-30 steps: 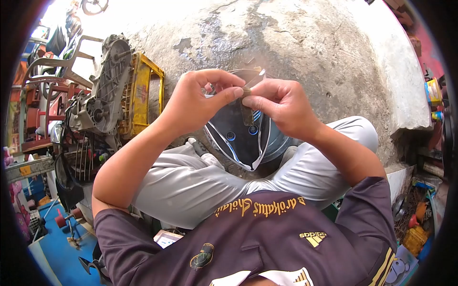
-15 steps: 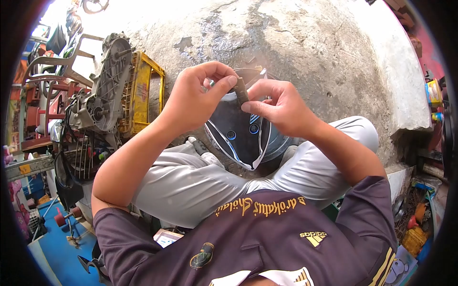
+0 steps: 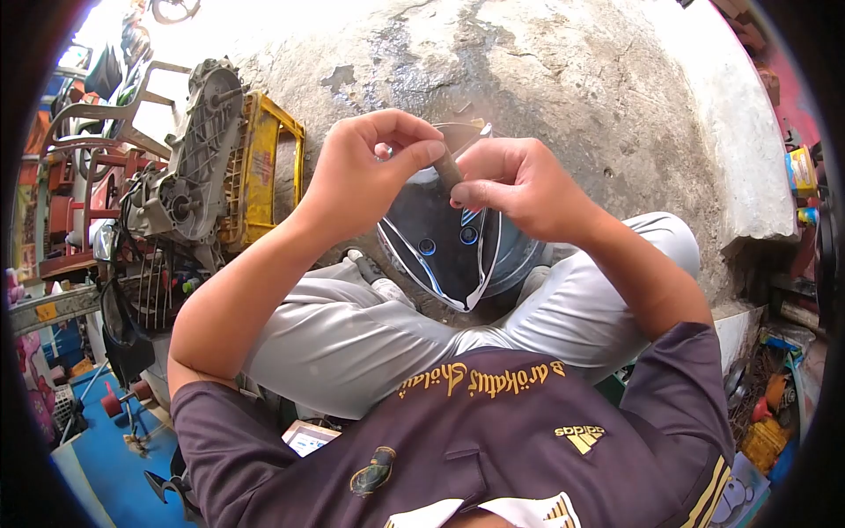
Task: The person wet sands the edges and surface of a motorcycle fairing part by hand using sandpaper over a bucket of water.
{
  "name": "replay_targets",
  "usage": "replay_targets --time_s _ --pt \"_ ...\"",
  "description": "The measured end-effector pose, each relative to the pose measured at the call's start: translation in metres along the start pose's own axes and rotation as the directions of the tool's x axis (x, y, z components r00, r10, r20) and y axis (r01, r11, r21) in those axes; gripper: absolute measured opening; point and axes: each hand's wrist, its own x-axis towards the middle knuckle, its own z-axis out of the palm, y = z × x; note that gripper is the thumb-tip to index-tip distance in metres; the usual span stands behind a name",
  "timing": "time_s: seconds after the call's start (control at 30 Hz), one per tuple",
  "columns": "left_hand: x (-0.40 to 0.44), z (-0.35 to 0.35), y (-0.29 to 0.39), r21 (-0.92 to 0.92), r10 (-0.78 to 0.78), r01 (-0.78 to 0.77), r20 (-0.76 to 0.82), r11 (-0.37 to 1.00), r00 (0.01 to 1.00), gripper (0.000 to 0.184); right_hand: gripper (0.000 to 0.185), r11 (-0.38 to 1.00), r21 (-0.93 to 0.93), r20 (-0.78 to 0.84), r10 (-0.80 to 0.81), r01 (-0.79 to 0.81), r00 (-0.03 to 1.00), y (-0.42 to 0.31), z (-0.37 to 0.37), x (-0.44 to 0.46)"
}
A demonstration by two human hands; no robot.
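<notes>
Both hands meet in front of me on a small brown strip (image 3: 448, 174), which looks like a folded piece of sandpaper. My left hand (image 3: 368, 172) is closed, pinching its upper end between thumb and forefinger. The thumb and fingers of my right hand (image 3: 521, 187) are closed on the lower end. Directly below the hands is a glossy black V-shaped panel (image 3: 449, 255) with pale edges and two small round marks, like a motorcycle body part. Under its right side shows a blue-grey round tub (image 3: 519, 264).
My grey-trousered legs (image 3: 352, 343) are bent around the panel. To the left, a metal engine casing (image 3: 207, 150) leans by a yellow crate (image 3: 261, 167), near a plastic chair (image 3: 106, 119). A raised concrete ledge (image 3: 748, 167) runs along the right of the concrete floor (image 3: 572, 79).
The brown strip has shifted slightly right and tilted in my fingers. My left hand has edged right and a little upward. Both hands keep their pinch; the panel looks unmoved.
</notes>
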Motion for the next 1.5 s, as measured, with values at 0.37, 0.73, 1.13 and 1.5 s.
replay_targets --time_s 0.37,0.73,1.13,1.5 --pt "0.005 0.001 0.002 -0.114 -0.018 0.016 -0.018 0.993 1.0 0.034 0.016 0.997 -0.041 0.049 -0.057 0.059 0.997 -0.007 -0.01 0.0" --pt "0.002 0.004 0.0 -0.165 -0.012 0.014 0.013 0.986 1.0 0.049 0.014 0.997 -0.019 0.035 -0.076 0.076 0.997 -0.006 -0.004 -0.002" --pt "0.002 0.009 -0.011 -0.022 0.063 -0.06 0.149 0.998 0.987 0.054 0.02 0.977 -0.196 0.025 -0.083 0.086 0.996 0.012 -0.014 -0.015" --pt "0.003 0.014 -0.002 0.019 0.105 -0.106 0.061 0.994 0.993 0.051 0.023 0.99 -0.137 -0.079 -0.031 0.019 0.996 0.005 -0.007 -0.018"
